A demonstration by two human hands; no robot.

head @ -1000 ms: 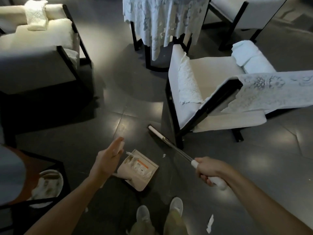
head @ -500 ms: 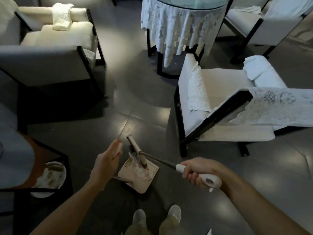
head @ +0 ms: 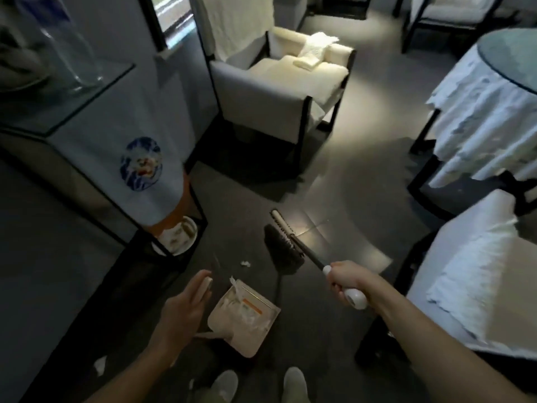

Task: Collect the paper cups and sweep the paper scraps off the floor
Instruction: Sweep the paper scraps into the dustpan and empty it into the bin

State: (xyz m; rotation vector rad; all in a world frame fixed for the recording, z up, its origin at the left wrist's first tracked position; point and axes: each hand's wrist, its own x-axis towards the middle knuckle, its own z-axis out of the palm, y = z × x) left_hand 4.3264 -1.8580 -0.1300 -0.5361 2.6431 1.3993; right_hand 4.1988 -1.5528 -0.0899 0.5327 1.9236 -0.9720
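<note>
A long broom with a thin dark metal pole is being gripped by its smooth white plastic end in the right hand, fingers curled fully round it. Its dark bristled head, topped by a ribbed white bar, is being held low over the glossy dark tiled floor, just beyond a beige rectangular plastic dustpan.

The dustpan's upright stem is being held at its rounded top by the left hand. The stem is being pinched against nearly straight fingers. The 2 hands are being kept well apart, 1 on each tool.

Crumpled white paper scraps are being carried in the pan, heaped against its back wall. 1 small wadded scrap is lying on the tiles between the pan's open lip and the bristles. Another flat torn scrap is lying beside the left forearm.

A cream upholstered armchair with a black frame is standing farther back. A round surface draped in white lace cloth is standing at the right.
</note>
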